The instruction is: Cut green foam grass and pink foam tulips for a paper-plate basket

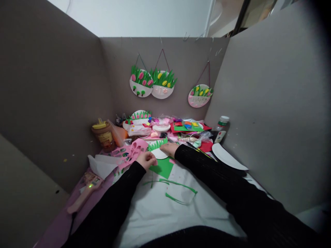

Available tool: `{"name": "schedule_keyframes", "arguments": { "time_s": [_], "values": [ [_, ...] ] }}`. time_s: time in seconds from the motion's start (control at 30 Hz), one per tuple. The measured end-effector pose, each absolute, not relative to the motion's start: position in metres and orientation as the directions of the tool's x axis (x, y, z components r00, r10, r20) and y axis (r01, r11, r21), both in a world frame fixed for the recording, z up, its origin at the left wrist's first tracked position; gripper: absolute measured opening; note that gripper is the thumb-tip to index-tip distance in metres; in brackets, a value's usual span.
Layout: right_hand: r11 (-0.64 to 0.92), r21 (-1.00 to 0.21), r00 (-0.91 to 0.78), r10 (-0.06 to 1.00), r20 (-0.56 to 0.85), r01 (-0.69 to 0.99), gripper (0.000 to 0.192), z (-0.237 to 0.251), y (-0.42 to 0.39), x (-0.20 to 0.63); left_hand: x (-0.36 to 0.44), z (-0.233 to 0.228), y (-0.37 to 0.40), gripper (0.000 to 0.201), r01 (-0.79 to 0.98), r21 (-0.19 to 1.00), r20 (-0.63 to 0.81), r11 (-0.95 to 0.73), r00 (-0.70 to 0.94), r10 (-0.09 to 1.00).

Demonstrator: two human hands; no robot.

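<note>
In the middle of the head view a white paper plate (160, 154) with green paper grass (154, 146) along its top edge lies on a green paper sheet (165, 168). My right hand (168, 149) rests on the plate's right side, fingers stretched out and partly hidden. My left hand (147, 159) is at the lower left of the plate, finger and thumb pinched together. A small pink piece seems to show at its fingertips, too small to make out well. Another small pink piece (172, 161) lies right of the plate's lower edge.
Pink cut-out paper (133, 150) lies left, near a brown cup (103, 135) and a pink glue gun (86, 195) with a lit light. Green paper strips (181, 186) lie in front. A bottle (221, 129) and cut plate (227, 156) stand right. Decorated plates (162, 90) hang behind.
</note>
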State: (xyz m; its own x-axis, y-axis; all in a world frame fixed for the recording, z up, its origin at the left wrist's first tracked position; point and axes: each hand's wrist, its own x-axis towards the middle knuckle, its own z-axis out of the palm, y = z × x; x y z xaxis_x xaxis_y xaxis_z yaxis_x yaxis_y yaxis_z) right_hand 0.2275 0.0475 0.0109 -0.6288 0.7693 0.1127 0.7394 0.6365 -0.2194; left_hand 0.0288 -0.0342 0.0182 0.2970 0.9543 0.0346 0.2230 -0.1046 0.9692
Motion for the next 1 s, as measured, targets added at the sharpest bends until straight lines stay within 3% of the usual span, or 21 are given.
{"name": "schedule_keyframes", "arguments": {
  "time_s": [0.07, 0.13, 0.27, 0.33, 0.53, 0.73, 1.0],
  "values": [
    [0.659, -0.198, -0.653, 0.75, 0.101, 0.726, 0.053, 0.015, 0.048, 0.228, 0.028, 0.02, -0.034, 0.013, 0.208, 0.976, 0.012, -0.065, 0.25, 0.968],
    [0.655, -0.25, -0.634, 0.755, 0.167, 0.713, 0.05, 0.018, 0.039, 0.228, 0.027, 0.021, -0.033, 0.016, 0.188, 0.982, -0.015, -0.021, 0.188, 0.982],
    [0.548, -0.604, -0.486, 0.827, 0.284, 0.579, 0.028, 0.014, -0.001, 0.228, 0.03, 0.02, -0.033, 0.017, 0.177, 0.983, -0.068, 0.039, 0.163, 0.984],
    [0.492, -0.672, -0.407, 0.864, 0.297, 0.554, 0.024, 0.007, -0.018, 0.23, 0.033, 0.018, -0.033, 0.015, 0.231, 0.973, -0.051, 0.008, 0.177, 0.983],
    [0.453, -0.502, -0.385, 0.891, 0.239, 0.737, 0.016, -0.002, -0.017, 0.251, 0.039, -0.003, -0.022, 0.013, 0.454, 0.875, 0.096, -0.166, 0.173, 0.98],
    [0.389, -0.446, -0.349, 0.921, 0.172, 0.806, 0.021, -0.009, -0.007, 0.257, 0.044, -0.019, -0.017, 0.013, 0.719, 0.632, 0.162, -0.29, 0.243, 0.956],
    [0.418, -0.437, -0.368, 0.908, 0.197, 0.797, 0.014, -0.018, -0.004, 0.257, 0.048, -0.016, -0.022, 0.015, 0.784, 0.497, 0.17, -0.373, 0.333, 0.927]
  ]
}}
